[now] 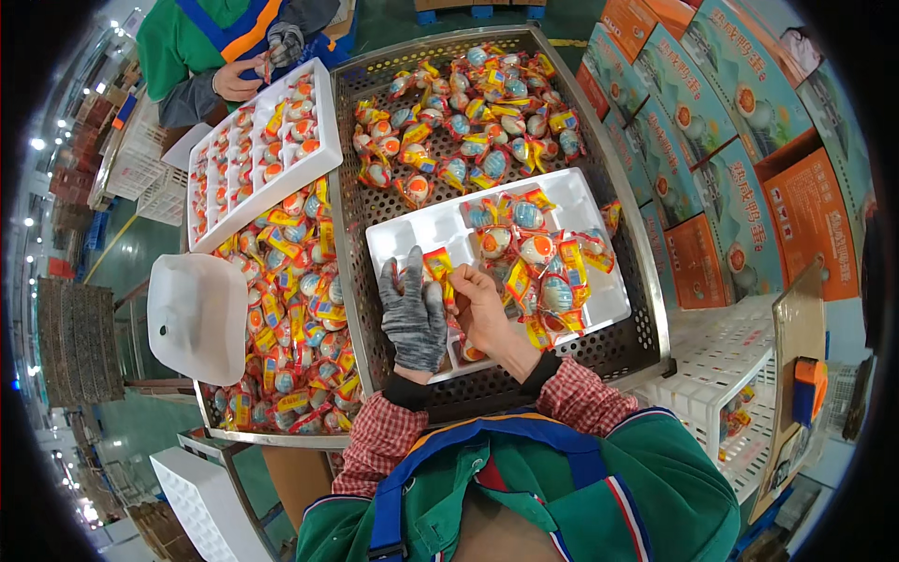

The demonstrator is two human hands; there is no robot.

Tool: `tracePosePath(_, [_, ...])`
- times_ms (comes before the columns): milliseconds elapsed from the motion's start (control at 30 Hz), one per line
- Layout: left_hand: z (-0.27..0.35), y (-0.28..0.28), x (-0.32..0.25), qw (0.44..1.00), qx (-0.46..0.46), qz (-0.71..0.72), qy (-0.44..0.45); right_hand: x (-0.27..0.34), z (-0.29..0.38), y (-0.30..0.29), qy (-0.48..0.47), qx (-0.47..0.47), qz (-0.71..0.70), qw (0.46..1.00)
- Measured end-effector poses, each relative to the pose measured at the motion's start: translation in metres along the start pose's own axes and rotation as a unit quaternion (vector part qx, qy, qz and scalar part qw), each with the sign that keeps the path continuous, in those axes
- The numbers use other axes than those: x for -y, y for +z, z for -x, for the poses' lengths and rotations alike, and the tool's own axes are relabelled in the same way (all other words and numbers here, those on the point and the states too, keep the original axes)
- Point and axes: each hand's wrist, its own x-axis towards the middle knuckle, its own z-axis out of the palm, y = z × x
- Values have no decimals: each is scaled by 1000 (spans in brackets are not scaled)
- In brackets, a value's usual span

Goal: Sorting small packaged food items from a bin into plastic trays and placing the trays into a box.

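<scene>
My left hand (414, 316), in a grey knit glove, is closed around a plastic-wrapped egg with a yellow and red wrapper (439, 270). My bare right hand (481, 305) pinches the edge of that wrapper between thumb and forefinger. Both hands are over a white foam tray (604, 309) with compartments, which lies tilted on a perforated metal bin. Several wrapped eggs (557, 293) are heaped on the tray's right half. Some compartments at its upper left (433, 223) show bare foam. The egg itself is mostly hidden by my fingers.
Loose wrapped eggs (491, 126) lie in the bin beyond the tray, more in the left bin (281, 351). A co-worker's hands (242, 79) are behind a filled foam tray (326, 151). A white plastic container (197, 319) stands left; printed cartons (737, 204) and a white crate (702, 372) stand right.
</scene>
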Motion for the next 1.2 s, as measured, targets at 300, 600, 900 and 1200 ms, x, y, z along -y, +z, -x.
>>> tracePosePath(300, [-14, -15, 5, 888, 155, 418, -111, 24, 2, -2, 77, 109, 4, 991])
tracePosePath(600, [-40, 27, 45, 897, 303, -256, 194, 105, -63, -25, -267, 154, 945, 106])
tracePosePath(900, [-25, 57, 48, 875, 355, -228, 237, 121, -72, -22, -145, 147, 928, 310])
tracePosePath(1200, [-49, 84, 88, 837, 411, -83, 351, 110, -66, 40, -153, 131, 914, 351])
